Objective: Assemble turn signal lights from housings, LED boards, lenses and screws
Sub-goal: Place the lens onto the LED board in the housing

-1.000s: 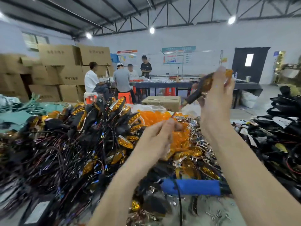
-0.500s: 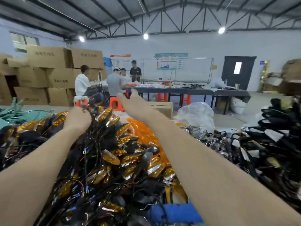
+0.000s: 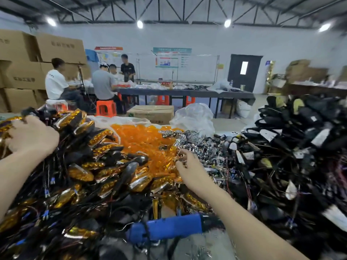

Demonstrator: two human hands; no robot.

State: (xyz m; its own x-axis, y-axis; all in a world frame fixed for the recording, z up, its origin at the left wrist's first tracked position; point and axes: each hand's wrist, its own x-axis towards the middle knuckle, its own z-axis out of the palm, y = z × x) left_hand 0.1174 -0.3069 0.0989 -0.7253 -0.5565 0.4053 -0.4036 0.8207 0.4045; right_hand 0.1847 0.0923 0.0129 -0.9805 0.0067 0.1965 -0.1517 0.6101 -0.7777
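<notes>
The biggest thing I see is the lights pile (image 3: 97,166), black bodies with amber faces and tangled wires; it lies under my left fingers (image 3: 15,128) and spreads toward the right ones. The black housings (image 3: 300,128) are heaped well right of my right fingertips (image 3: 181,156). The orange lenses (image 3: 142,139) lie just left of and beyond those fingertips, and the chrome heap (image 3: 202,145) touches them on the far right side. A blue screwdriver (image 3: 169,227) lies nearer me than the fingers, beside my right forearm. My left hand (image 3: 32,136) rests curled on the pile; I cannot tell whether it grips anything. My right hand (image 3: 191,167) is bent, its tips pinching a small chrome piece (image 3: 181,161).
</notes>
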